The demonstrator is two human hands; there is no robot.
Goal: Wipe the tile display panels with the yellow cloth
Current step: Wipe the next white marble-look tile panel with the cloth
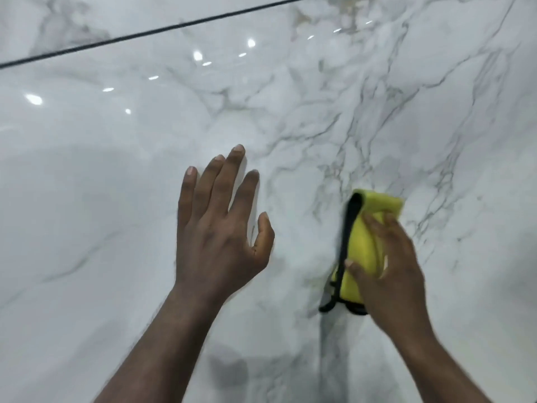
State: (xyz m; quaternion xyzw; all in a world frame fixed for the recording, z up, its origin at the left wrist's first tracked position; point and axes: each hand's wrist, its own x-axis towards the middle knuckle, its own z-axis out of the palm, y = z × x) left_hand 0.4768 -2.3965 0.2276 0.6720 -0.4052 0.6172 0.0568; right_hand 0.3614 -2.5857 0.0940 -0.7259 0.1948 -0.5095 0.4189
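marble-veined tile panel (116,199) fills the view. at centre the left hand (216,225) is laid on it, fingers spread and straight, holding nothing, likely as a brace. to the right, the folded yellow cloth (363,242) is pressed to the panel by the right hand (389,266), fingers curled over it, for wiping.

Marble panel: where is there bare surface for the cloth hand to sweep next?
The panel is bare from the yellow cloth up and right to the frame edges, and between the left hand and the dark seam. Tightest is the strip between left hand and right hand.
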